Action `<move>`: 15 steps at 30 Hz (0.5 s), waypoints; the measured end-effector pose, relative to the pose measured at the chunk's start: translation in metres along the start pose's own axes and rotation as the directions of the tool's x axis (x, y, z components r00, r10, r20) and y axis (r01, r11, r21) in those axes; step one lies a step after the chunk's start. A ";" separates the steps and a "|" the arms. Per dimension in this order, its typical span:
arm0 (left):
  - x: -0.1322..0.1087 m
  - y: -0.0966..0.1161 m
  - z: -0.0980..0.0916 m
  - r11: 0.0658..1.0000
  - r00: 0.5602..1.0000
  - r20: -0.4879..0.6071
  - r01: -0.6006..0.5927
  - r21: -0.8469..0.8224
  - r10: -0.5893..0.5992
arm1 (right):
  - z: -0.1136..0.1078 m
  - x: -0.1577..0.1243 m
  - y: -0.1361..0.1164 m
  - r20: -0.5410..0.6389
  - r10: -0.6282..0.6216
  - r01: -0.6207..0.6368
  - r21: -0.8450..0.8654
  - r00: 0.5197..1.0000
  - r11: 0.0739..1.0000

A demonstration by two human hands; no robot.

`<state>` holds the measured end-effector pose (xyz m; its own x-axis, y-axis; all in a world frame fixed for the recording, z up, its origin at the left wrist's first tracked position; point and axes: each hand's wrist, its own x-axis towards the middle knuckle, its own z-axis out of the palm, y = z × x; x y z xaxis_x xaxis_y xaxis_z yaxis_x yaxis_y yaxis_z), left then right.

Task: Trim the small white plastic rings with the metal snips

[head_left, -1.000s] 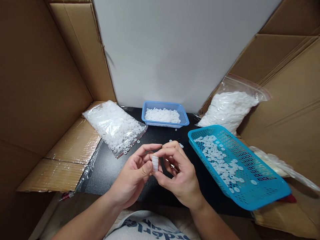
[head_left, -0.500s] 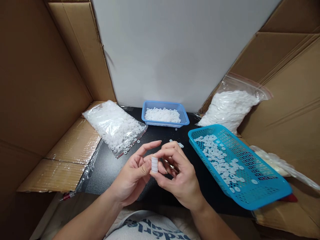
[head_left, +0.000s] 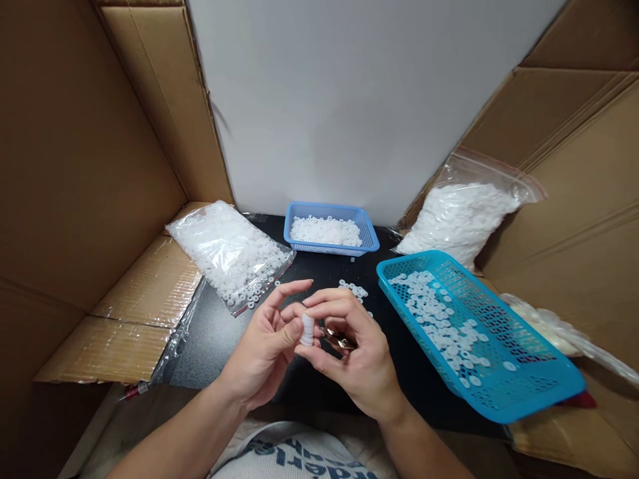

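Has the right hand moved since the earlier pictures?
Yes. The right hand drew slightly nearer the person, away from the small blue basket, uncovering loose white rings.

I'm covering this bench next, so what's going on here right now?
A person pinches a small stack of white rings between the left hand and right hand, above a black table. A teal basket with loose rings sits to the right, a smaller blue basket stands at the back, and a left bag and right bag of rings lie at the sides.

White ring stack, short upright column, pinched between fingertips.
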<state>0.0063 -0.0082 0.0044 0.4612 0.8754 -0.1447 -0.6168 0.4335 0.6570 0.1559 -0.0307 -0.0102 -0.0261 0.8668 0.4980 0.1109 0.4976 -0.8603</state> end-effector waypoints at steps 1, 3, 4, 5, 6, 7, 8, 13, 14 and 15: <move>0.001 0.000 -0.001 1.000 1.000 -0.014 0.002 -0.006 -0.002 | 0.000 0.000 0.002 0.007 0.010 -0.010 0.017 1.000 1.000; 0.002 -0.001 -0.002 1.000 0.999 -0.040 0.006 -0.017 -0.007 | 0.000 -0.001 0.005 0.007 0.031 -0.031 0.049 1.000 0.998; 0.003 -0.002 -0.003 1.000 0.999 -0.054 0.008 -0.019 -0.009 | 0.002 -0.001 0.006 -0.002 0.038 -0.038 0.060 0.999 0.998; 0.003 -0.002 -0.003 1.000 0.998 -0.068 0.009 -0.020 -0.010 | 0.003 -0.001 0.007 -0.014 0.041 -0.039 0.068 0.999 0.997; 0.004 -0.003 -0.003 1.000 0.997 -0.080 0.011 -0.020 -0.012 | 0.006 -0.001 0.007 -0.029 0.041 -0.039 0.074 0.999 0.996; 0.004 -0.003 -0.003 1.000 0.996 -0.086 0.014 -0.020 -0.016 | 0.008 -0.001 0.007 -0.050 0.041 -0.037 0.081 0.998 0.996; 0.004 -0.004 -0.004 1.000 0.996 -0.088 0.022 -0.018 -0.023 | 0.008 -0.001 0.006 -0.082 0.036 -0.029 0.083 0.996 0.996; 0.004 -0.006 -0.009 0.996 0.991 -0.107 0.082 -0.021 -0.084 | -0.037 0.002 0.016 -0.423 -0.050 -0.058 -0.239 0.905 0.969; 0.005 -0.006 -0.011 0.995 0.988 -0.112 0.099 -0.029 -0.102 | -0.057 0.002 0.022 -0.497 -0.069 -0.145 -0.378 0.865 0.914; 0.005 -0.006 -0.012 0.993 0.986 -0.114 0.115 -0.038 -0.118 | -0.079 0.001 0.030 -0.554 -0.072 -0.267 -0.507 0.829 0.819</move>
<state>0.0044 -0.0040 -0.0092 0.4552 0.8366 -0.3048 -0.5833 0.5389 0.6077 0.2380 -0.0178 -0.0267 0.5207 0.6648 0.5356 0.6016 0.1594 -0.7827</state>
